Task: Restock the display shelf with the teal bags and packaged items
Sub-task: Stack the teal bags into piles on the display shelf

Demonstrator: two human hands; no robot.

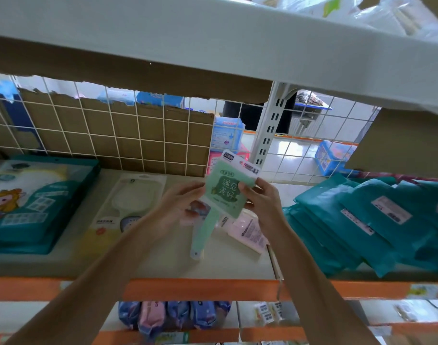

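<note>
Both hands are on it, dead centre of the frame: the right hand (262, 202) pinches the right edge of the green packaged item (224, 192), thumb across the front. The left hand (178, 207) has curled fingers round the left edge.

The trouble spot is that grip. It is edge-only on glossy wrap, so if either pinch loosens, the pack could swing on the other hand and drop. Its long handle end hangs low, just above the shelf (163, 260), and could snag as the pack goes down. Something pinkish shows behind the left fingers; I cannot tell whether that is a second item in the hand, and if it is, it could slide free.

Further out, a pink pack (249, 231) lies directly under the hands, and setting the green one on top could leave it crooked or nudge the pink one towards the orange lip (200, 288) in the lower middle. At right of the frame the teal bags (357, 220) lean in an overlapping row. A knock from the right forearm looks enough to slump them forward.

As for pose, both forearms rise from the bottom corners and meet mid-frame, wrists about level. The pack is held off the shelf and tilted, with its top towards the wire grid (138, 135). At left of the frame lie a pale pack (124, 205) and a teal boxed pack (31, 207), both well apart from the hands.
</note>
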